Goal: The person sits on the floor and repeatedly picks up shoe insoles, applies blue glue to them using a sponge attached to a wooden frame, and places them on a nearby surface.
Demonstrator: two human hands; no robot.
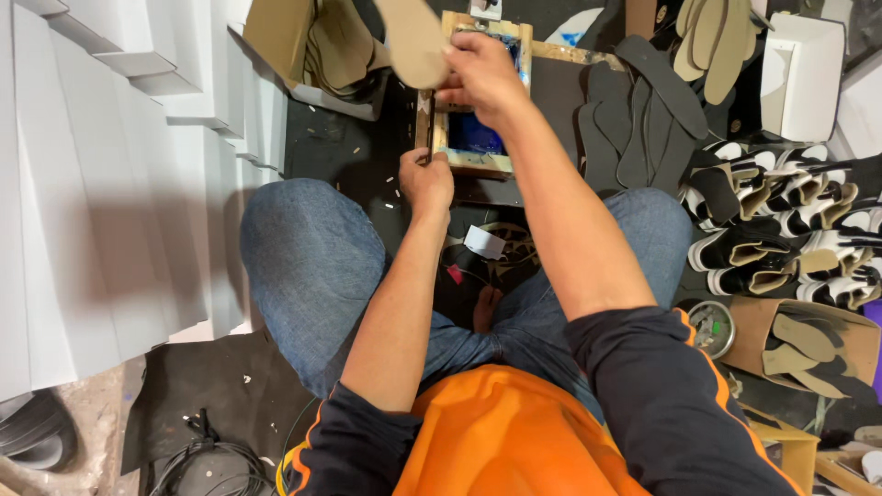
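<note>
The person sat low on the floor with knees spread, in blue jeans and an orange-and-black top, working over a small wooden frame [478,138] with a blue-stained screen in it. The right hand [480,75] was closed around the near end of a tan insole [412,39], pinching it between thumb and fingers so that it stuck up and away over the top of the frame. The left hand [425,180] was curled in a fist around a narrow dark handle [425,124] that ran along the frame's left edge; what kind of tool it was I could not make out. The frame rested on a dark board between the person's knees. To the right lay a fan of dark grey insoles [638,110], and beyond them rows of black-and-white sandal uppers [790,220] stacked on their sides. A cardboard box [808,344] near the right knee held more tan and grey cut-outs. White flat boxes [110,184] were stacked along the left side.
</note>
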